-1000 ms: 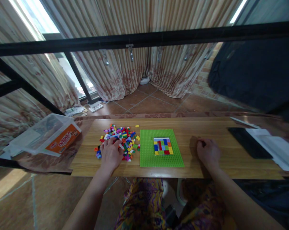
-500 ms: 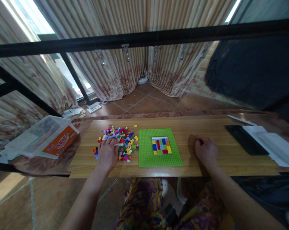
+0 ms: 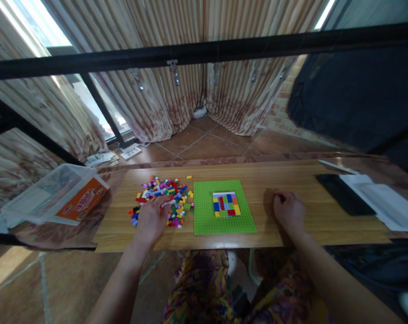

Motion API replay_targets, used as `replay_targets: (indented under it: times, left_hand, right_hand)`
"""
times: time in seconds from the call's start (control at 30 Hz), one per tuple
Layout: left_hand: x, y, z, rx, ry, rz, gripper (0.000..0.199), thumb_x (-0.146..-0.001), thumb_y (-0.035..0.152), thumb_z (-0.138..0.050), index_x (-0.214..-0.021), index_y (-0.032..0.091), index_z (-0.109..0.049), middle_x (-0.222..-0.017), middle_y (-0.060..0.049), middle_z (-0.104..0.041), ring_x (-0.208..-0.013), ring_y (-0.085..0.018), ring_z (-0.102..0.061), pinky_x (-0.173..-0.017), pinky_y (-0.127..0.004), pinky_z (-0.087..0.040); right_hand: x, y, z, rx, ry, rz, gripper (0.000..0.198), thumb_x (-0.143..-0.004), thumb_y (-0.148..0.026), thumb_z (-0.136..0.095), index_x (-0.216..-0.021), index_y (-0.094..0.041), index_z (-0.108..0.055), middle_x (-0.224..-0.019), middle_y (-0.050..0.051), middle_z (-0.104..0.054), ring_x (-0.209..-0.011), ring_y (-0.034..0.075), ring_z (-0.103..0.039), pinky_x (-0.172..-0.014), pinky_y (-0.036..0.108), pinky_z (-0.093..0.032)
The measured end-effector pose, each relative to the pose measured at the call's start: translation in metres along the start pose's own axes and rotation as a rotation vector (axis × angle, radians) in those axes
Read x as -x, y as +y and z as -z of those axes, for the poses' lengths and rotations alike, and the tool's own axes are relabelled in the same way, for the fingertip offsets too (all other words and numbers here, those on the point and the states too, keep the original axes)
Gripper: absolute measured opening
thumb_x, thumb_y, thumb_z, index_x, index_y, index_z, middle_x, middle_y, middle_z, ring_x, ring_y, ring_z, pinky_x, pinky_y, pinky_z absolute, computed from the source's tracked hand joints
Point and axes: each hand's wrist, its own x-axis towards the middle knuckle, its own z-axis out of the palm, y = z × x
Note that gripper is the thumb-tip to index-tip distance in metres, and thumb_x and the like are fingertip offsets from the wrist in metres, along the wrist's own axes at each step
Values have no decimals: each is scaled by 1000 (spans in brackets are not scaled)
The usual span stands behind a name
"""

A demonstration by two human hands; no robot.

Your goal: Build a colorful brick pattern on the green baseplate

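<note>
My left hand [image 3: 152, 219] is over the pile of loose toy bricks [image 3: 177, 191] on the left of the table. A long white brick [image 3: 168, 203] sticks out from between its thumb and fingers, which are closed on it. To the right of the pile lies a green baseplate [image 3: 204, 225]. On the plate is a flat square build of coloured bricks [image 3: 227, 204], with a white row along its far edge and a red brick on top. My right hand [image 3: 289, 210] rests on the table right of the plate, curled in a loose fist, with nothing visible in it.
A clear plastic box with an orange label [image 3: 80, 202] stands left of the wooden table [image 3: 258, 173]. At the right end lie a black flat object [image 3: 345, 194] and a white tray [image 3: 395, 207]. A dark bar [image 3: 204, 50] crosses beyond the table.
My left hand has shifted slightly over the pile, and the white brick at its fingertips is now tilted. The right hand stays on the table. The whole view has shifted a little.
</note>
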Motion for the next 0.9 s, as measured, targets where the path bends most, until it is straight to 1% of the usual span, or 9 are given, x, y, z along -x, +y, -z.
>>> replay_targets:
  times: [0.1, 0.17, 0.23, 0.37, 0.5, 0.6, 0.77, 0.9]
  left_hand:
    - [2, 19, -3, 168, 1, 2, 22, -93, 30, -46, -98, 21, -66, -100, -6, -72, -91, -21, -67, -83, -34, -51]
    - [3, 36, -8, 264, 2, 0, 20, -91, 26, -48, -95, 21, -67, -99, -5, -71, -90, -20, -66, -82, -33, -52]
    - [3, 54, -17, 343, 13, -6, 18, -89, 20, -50, -93, 21, -67, -97, -5, -70, -90, -19, -66, -82, -33, -52]
    - [0, 83, -42, 423, 77, -2, 21, -88, 13, -50, -92, 20, -69, -90, -5, -67, -83, -17, -65, -76, -31, -52]
    - [-4, 103, -65, 433, 99, -38, 22, -88, 11, -50, -91, 19, -71, -91, -7, -69, -85, -18, -66, -80, -32, -54]
    - [-5, 111, -76, 401, 107, -49, 24, -90, 11, -49, -97, 18, -71, -99, -9, -70, -92, -19, -67, -86, -35, -55]
    - [1, 119, -85, 325, 100, -76, 28, -92, 11, -46, -109, 16, -67, -110, -11, -69, -100, -20, -68, -92, -35, -56]
    - [9, 125, -90, 288, 69, -113, 32, -91, 8, -45, -115, 13, -65, -115, -13, -68, -100, -21, -68, -92, -35, -56]
  right_hand:
    - [0, -1, 0, 18, 1, -17, 32, -84, -29, -45, -90, -13, -73, -87, 13, -67, -78, 23, -56, -72, 34, -42]
    - [0, -1, 0, 25, 3, -21, 32, -84, -29, -45, -89, -13, -73, -86, 13, -67, -78, 23, -57, -72, 34, -42]
    - [0, -1, 1, 21, 2, -8, 32, -84, -29, -45, -88, -13, -73, -86, 13, -67, -80, 23, -57, -73, 34, -43]
    - [-1, -1, 1, 11, 7, 2, 31, -83, -29, -45, -89, -14, -73, -86, 12, -67, -80, 23, -57, -74, 34, -43]
    - [0, -2, 1, 7, 18, -5, 33, -84, -29, -45, -88, -14, -73, -85, 12, -67, -79, 23, -57, -73, 34, -43]
    - [0, -3, 1, 6, 5, -11, 33, -84, -29, -44, -89, -14, -73, -86, 13, -66, -79, 23, -56, -73, 34, -43]
    - [-1, -3, 1, -13, 0, -31, 34, -83, -30, -44, -88, -14, -73, -86, 13, -67, -78, 23, -56, -73, 34, -42]
    - [0, -2, 1, -13, 7, -25, 34, -83, -30, -44, -89, -14, -73, -87, 13, -67, -78, 23, -57, -73, 33, -42]
